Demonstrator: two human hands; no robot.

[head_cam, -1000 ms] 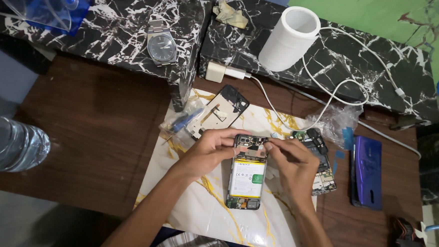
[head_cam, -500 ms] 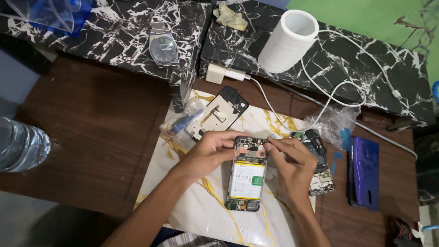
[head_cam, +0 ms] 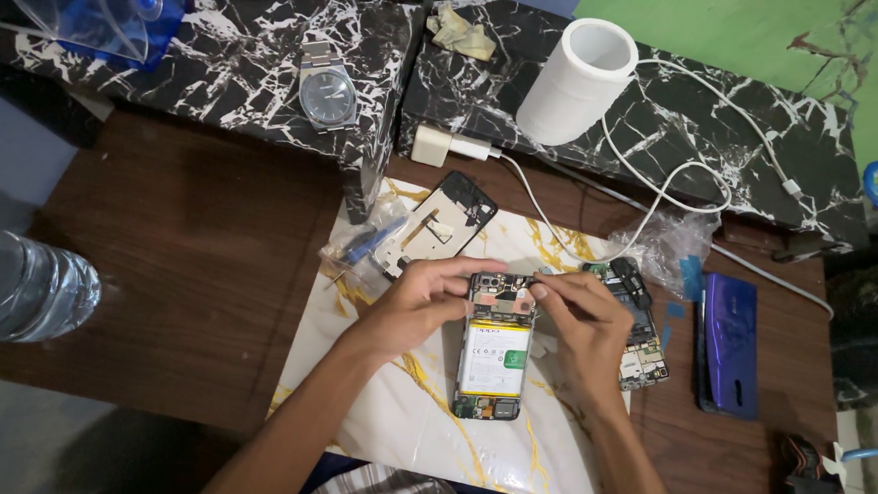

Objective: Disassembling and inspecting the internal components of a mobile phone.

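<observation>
Opened phone [head_cam: 494, 355] lies flat on the white-and-gold mat [head_cam: 400, 415], back cover off, battery exposed; it is found between the two hands. Left hand [head_cam: 418, 301] is curled against the phone's upper left edge, fingers closed on the frame and steadying it; compared with half a second ago its grip is unchanged. Beyond that hand, up and to its left, a detached black rear frame [head_cam: 440, 222] and a blue-handled tool in a clear bag [head_cam: 364, 248] are noted on the mat. Right hand [head_cam: 580, 320] has been shifted slightly inward over the last second: its thumb and forefinger are now pinched together at the phone's top right corner, beside the camera area. Whether a small part or tool is held in that pinch cannot be told. From this the work is judged to be concentrated on the upper board, with the phone itself not moved. Just right of the right hand, a second stripped circuit assembly [head_cam: 635, 322] is seen, then a purple phone [head_cam: 729, 342] on the counter [head_cam: 188, 264], well apart.
</observation>
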